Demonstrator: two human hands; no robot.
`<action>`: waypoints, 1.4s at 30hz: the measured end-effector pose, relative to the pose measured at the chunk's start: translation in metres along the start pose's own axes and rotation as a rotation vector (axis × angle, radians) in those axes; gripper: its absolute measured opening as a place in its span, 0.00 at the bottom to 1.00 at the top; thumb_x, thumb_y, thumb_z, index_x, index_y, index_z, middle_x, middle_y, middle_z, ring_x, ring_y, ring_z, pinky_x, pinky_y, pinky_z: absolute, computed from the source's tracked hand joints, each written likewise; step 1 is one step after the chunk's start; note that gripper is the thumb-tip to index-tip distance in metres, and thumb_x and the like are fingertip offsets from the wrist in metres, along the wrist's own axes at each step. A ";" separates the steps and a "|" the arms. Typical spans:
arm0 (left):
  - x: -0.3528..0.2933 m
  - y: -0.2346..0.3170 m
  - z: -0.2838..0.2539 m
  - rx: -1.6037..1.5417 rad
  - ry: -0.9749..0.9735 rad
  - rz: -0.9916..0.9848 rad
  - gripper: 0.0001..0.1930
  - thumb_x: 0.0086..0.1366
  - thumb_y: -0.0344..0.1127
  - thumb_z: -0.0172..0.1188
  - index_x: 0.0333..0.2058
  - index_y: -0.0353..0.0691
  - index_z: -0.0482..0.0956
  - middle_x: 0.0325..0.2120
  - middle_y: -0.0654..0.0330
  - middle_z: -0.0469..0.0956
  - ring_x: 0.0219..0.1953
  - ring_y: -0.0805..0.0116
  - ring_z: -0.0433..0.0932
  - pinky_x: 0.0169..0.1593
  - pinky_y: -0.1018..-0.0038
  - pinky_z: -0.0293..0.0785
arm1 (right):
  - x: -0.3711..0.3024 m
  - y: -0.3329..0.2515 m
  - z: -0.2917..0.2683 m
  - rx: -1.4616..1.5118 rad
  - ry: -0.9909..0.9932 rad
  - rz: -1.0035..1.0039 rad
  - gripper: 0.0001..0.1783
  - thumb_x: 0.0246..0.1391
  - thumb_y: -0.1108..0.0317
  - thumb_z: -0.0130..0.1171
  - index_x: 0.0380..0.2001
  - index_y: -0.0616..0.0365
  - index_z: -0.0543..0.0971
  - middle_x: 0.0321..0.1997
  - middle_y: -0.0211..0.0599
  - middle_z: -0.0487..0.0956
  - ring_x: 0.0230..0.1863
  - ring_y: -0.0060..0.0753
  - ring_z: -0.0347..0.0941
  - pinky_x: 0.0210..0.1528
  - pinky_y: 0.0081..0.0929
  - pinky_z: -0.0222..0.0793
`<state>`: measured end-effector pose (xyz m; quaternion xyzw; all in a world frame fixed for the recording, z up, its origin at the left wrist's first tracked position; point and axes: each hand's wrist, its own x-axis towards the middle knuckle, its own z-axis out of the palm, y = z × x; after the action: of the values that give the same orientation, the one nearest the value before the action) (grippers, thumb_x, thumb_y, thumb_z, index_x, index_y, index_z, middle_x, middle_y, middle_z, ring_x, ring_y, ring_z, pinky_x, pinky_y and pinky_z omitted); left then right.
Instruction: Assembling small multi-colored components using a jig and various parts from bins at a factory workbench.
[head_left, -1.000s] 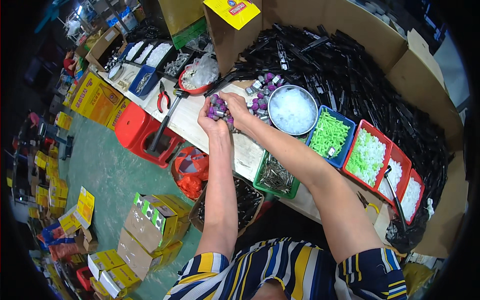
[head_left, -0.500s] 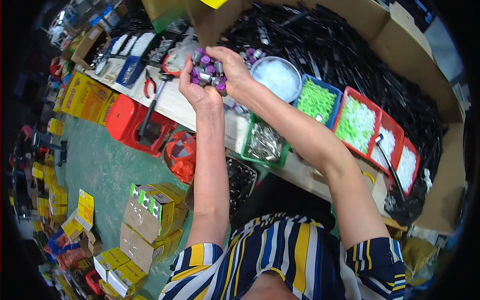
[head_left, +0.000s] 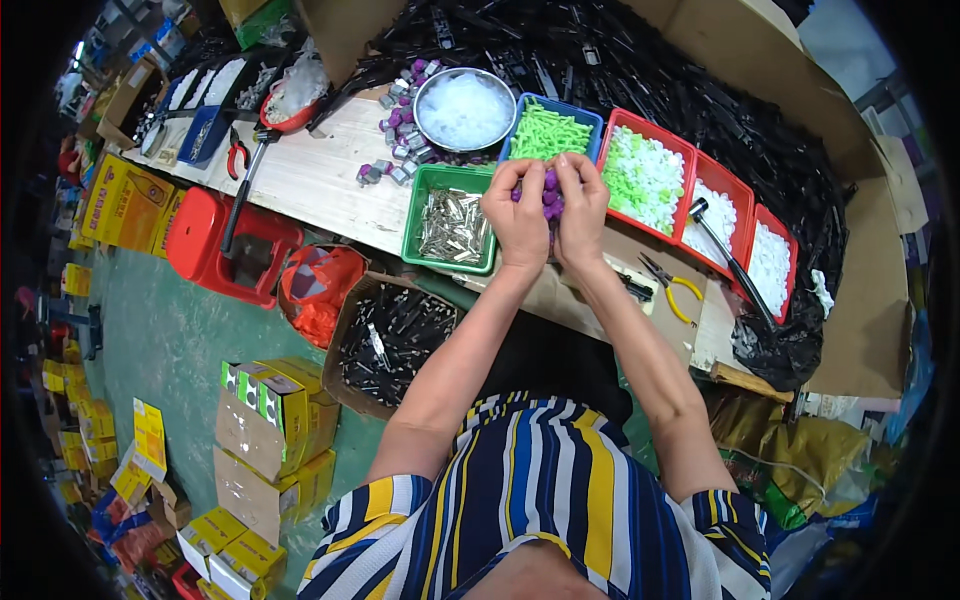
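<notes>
The left hand (head_left: pixel 518 221) and the right hand (head_left: pixel 582 216) are cupped together, fingertips nearly meeting, and jointly hold a cluster of small purple knobbed parts (head_left: pixel 551 196). The cluster sits between the palms; its lower portion is hidden by the hands.

Immediately left of the left hand is a green rectangular plastic tray (head_left: pixel 448 265) of slender silver metal pins (head_left: pixel 452 222); contact cannot be determined. Directly beyond the fingertips is a blue plastic tray (head_left: pixel 560 106) of bright green plastic pieces (head_left: pixel 550 131). Right of the right hand is a red plastic tray (head_left: pixel 645 228) of mixed green and white pieces. Beyond and left of the hands, loose purple-and-silver parts (head_left: pixel 402 150) lie beside a round metal bowl (head_left: pixel 465 149). Yellow-handled pliers (head_left: pixel 666 279) lie nearer the body, right of the right hand.
</notes>
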<state>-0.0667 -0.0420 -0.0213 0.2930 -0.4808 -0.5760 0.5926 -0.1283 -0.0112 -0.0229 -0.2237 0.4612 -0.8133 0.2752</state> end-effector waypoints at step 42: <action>-0.033 0.024 -0.076 1.117 -0.737 0.591 0.16 0.56 0.27 0.62 0.44 0.42 0.82 0.52 0.64 0.78 0.66 0.50 0.64 0.61 0.45 0.60 | 0.075 -0.061 -0.045 -1.502 -0.904 -0.502 0.09 0.49 0.71 0.63 0.35 0.59 0.80 0.38 0.36 0.75 0.49 0.40 0.71 0.48 0.41 0.67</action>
<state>0.0161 -0.0218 -0.0352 0.1966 -0.9301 -0.1220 0.2853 -0.2275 -0.0063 0.0174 -0.7354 0.6554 -0.1701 0.0266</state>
